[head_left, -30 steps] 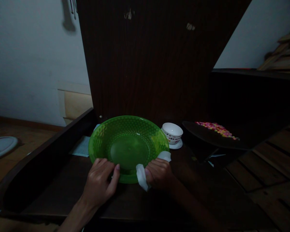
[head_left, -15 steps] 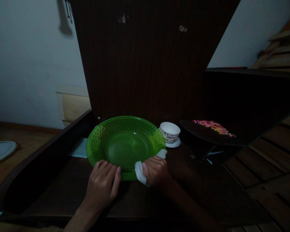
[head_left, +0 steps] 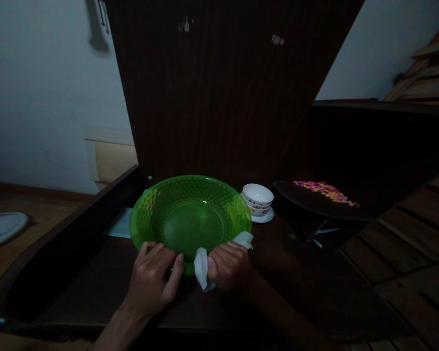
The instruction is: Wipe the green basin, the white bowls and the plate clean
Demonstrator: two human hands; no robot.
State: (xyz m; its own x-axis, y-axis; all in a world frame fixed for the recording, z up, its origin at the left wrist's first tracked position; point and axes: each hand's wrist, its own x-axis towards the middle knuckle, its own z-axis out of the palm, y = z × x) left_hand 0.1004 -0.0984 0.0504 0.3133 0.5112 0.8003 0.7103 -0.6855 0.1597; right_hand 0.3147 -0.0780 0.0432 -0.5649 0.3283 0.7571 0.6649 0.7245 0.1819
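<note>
A green plastic basin (head_left: 192, 226) with a honeycomb pattern sits on the dark wooden desk (head_left: 205, 307). My left hand (head_left: 151, 275) grips its near rim at the left, fingers curled over the edge and thumb along the front. Bunched in my closed right hand (head_left: 229, 265) is a white cloth (head_left: 202, 268), its ends sticking out on both sides. That hand presses the cloth against the basin's near right rim. The fingertips inside the rim are partly hidden.
Right of the basin, stacked white bowls (head_left: 258, 195) stand on a white saucer (head_left: 264, 216). Small pink and yellow pieces (head_left: 325, 191) lie on a dark shelf (head_left: 310, 204) farther right. A light blue flat item (head_left: 120, 224) lies left of the basin, near a raised side board (head_left: 76, 229).
My right hand has slid a little left along the near rim with the cloth. My left hand stays at the rim, and the basin has hardly moved.
</note>
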